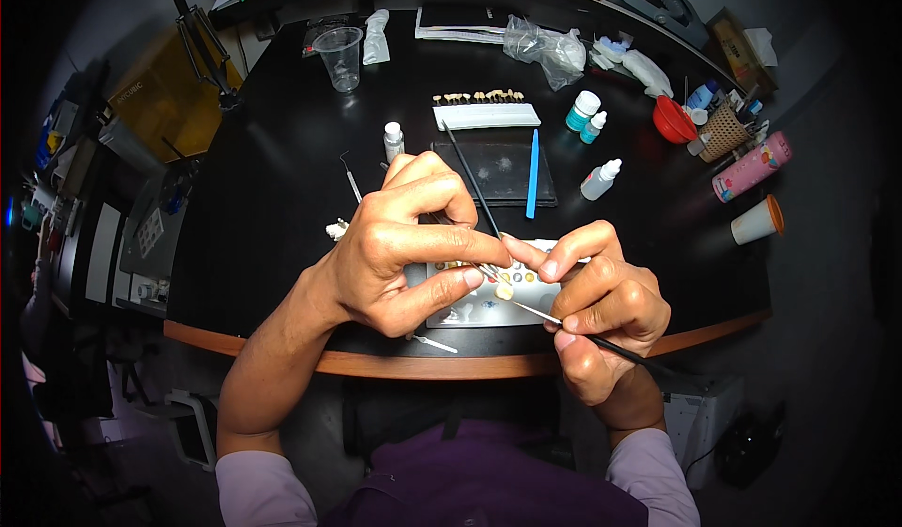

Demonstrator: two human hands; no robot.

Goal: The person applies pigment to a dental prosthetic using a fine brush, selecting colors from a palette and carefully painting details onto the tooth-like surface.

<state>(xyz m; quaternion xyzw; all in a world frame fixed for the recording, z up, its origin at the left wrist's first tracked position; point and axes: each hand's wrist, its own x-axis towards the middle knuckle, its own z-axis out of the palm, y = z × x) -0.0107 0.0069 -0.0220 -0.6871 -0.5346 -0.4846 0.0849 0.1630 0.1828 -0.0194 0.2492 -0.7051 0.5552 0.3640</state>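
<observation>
My left hand (413,245) grips slim metal tweezers (484,270) that hold a small pale yellow tooth-shaped piece (505,291). My right hand (606,306) pinches a thin dark-handled brush (620,348), its tip at or very near that piece; its little details are too small to tell. Both hands are over a pale palette (474,313) dotted with small coloured pools, partly hidden by them. Another dark slender brush (467,172) slants across a black pad (507,184), its lower end behind my fingers.
A blue stick (533,172), small bottles (598,181), a white shade-sample holder (486,116), a plastic cup (338,58), bagged items (543,48), a red bowl (672,118), a pink flask (752,165), a paper cup (757,217) and a lamp arm (202,48) stand around the black desk (244,226).
</observation>
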